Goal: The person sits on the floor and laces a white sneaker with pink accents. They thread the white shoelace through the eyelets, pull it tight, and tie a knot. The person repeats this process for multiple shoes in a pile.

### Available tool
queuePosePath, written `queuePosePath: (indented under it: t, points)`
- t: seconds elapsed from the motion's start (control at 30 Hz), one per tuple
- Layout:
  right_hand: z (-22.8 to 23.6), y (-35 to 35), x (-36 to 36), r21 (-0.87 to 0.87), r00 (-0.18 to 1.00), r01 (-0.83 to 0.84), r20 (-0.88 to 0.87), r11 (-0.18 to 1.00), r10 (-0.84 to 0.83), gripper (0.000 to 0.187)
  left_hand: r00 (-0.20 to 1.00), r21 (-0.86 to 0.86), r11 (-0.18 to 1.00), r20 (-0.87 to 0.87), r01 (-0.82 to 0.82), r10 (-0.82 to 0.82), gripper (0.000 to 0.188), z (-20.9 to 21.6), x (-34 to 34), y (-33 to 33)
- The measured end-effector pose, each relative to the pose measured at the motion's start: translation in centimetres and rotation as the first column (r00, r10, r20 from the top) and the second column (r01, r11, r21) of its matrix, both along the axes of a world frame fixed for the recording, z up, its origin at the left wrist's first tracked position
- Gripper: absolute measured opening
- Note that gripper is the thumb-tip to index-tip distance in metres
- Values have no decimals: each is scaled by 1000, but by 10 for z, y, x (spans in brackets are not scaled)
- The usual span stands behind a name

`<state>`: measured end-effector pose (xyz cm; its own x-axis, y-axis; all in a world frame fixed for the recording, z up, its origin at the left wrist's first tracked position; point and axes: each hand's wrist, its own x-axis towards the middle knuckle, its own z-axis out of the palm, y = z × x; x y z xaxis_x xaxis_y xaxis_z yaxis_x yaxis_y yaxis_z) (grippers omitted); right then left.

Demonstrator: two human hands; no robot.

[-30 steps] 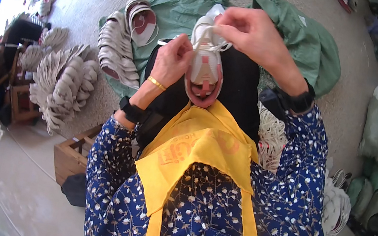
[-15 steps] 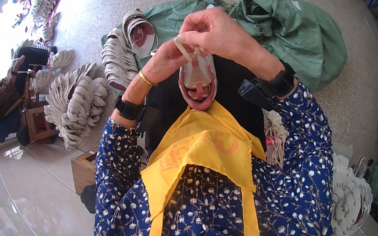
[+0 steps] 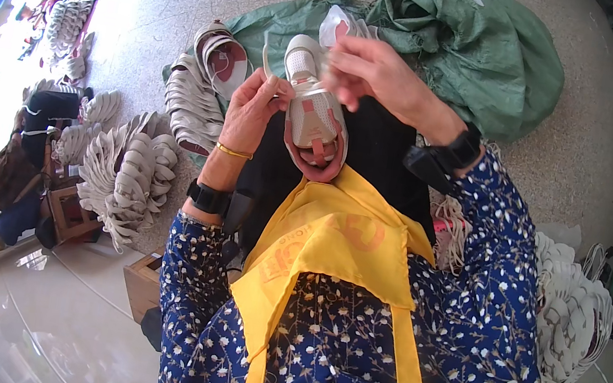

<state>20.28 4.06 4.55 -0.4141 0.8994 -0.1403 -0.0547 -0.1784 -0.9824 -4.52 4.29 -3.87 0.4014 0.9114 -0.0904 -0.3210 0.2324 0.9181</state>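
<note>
A white and pink sneaker (image 3: 316,118) rests on my black-clad lap, toe pointing away and heel against my yellow apron (image 3: 324,234). Beside the shoe's left edge, my left hand (image 3: 250,110) is closed in a pinch on a cream shoelace (image 3: 267,52), whose free end sticks up past the fingers. My right hand (image 3: 371,76) hovers just right of the toe. Its fingers are smeared by motion, so whether it grips anything does not show.
Green sacking (image 3: 485,60) spreads on the floor beyond my knees. Stacked shoe uppers (image 3: 194,103) stand to the left, with a larger bundle (image 3: 130,181) behind. More uppers (image 3: 568,326) are heaped at right. A wooden box (image 3: 142,282) is near my left elbow; another person (image 3: 8,171) sits far left.
My right hand has moved away from my left and slightly right, uncovering the shoe's toe. My left hand has shifted a little left and down, still pinching the lace.
</note>
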Motion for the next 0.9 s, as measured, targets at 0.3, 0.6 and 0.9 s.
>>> queuePosePath:
  t: [0.3, 0.6, 0.9]
  points:
    - [-47, -52, 160, -310, 963, 267, 110, 912, -244, 21, 932, -170, 916, -83, -363, 353, 17, 5, -131, -23]
    - [-84, -129, 349, -314, 788, 615, 204, 723, -581, 17, 721, -107, 908, -647, -406, 246, 30, -1, -245, -64]
    - [-48, -45, 106, 26, 902, 207, 382, 978, -201, 17, 513, 613, 789, -687, 29, 515, 21, 26, -36, -32]
